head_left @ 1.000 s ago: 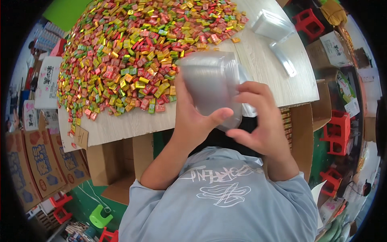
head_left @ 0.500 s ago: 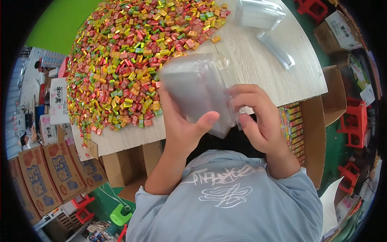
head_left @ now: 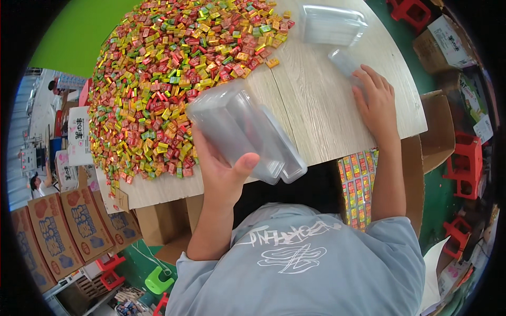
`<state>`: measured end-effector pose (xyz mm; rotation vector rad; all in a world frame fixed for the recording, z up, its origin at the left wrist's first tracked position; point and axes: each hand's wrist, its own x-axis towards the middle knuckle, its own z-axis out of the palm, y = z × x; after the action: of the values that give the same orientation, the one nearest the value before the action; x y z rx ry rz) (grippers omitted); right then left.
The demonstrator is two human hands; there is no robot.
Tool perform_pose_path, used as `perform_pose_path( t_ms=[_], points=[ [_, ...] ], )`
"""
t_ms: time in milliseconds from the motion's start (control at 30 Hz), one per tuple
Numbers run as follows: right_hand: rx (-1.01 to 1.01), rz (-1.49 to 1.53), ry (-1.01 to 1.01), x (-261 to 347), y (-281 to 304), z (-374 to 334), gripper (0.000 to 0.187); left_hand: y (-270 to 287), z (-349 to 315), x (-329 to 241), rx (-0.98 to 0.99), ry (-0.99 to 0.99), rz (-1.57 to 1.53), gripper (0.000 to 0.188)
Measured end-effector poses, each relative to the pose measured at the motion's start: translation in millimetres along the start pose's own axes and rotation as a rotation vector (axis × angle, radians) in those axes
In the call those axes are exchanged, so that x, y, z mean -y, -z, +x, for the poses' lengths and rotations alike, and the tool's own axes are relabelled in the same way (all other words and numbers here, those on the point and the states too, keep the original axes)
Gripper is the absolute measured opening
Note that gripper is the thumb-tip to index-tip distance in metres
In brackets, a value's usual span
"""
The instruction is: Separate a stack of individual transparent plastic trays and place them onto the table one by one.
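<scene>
My left hand [head_left: 221, 166] grips a stack of clear plastic boxes [head_left: 237, 126], tilted at the front edge of the table, thumb across the near side. One tray at the stack's right side sits askew from the others. To the right, my right hand [head_left: 375, 100] reaches over a clear plastic piece [head_left: 343, 60] lying on the table, its fingers stretched out and a little bent. My palm hides part of that piece, so firm contact cannot be made out. Beside my left hand spreads a big heap of small wrapped candies [head_left: 158, 89] in red, yellow, green and orange.
Another clear plastic stack [head_left: 333, 25] stands at the far right of the pale wooden table [head_left: 316, 113]. Below the front edge, an open carton [head_left: 414, 179] holds rows of packed candies [head_left: 357, 181]. Printed cartons [head_left: 79, 224] line the left; red stools [head_left: 464, 163] stand right.
My right hand has left the stack and swung right and away to the loose plastic piece. The stack in my left hand has shifted left, and one tray now slants out from it.
</scene>
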<state>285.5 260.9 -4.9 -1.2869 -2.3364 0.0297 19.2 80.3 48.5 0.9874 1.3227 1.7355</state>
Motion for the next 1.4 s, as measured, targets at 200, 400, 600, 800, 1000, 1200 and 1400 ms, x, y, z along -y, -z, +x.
perform_pose_path(
  t_ms=[200, 400, 600, 800, 1000, 1200, 1400],
  points=[
    [-0.002, 0.073, -0.083, -4, -7, -1, 0.026, 0, -1, 0, 0.015, 0.002, -0.039, 0.102],
    [-0.088, -0.042, -0.013, 3, -3, -1, 0.027, 5, -6, -1, 0.029, -0.009, -0.069, 0.1],
    [0.024, 0.817, 0.248, 117, 55, -32, 0.041, 5, -9, 7, 0.106, -0.11, -0.001, 0.105],
    [0.184, 1.031, 0.112, 178, 39, -51, 0.048, 9, -13, -1, 0.18, -0.049, -0.059, 0.111],
    [0.234, 1.05, 0.1, 193, 38, -55, 0.046, 26, -17, 1, 0.151, -0.056, -0.024, 0.117],
    [0.144, 1.032, 0.137, 190, 33, -49, 0.043, 28, -11, 9, 0.155, -0.07, 0.04, 0.12],
    [0.111, 1.114, 0.101, 152, 32, -46, 0.025, 14, -2, 5, 0.14, -0.058, -0.007, 0.115]
  ],
)
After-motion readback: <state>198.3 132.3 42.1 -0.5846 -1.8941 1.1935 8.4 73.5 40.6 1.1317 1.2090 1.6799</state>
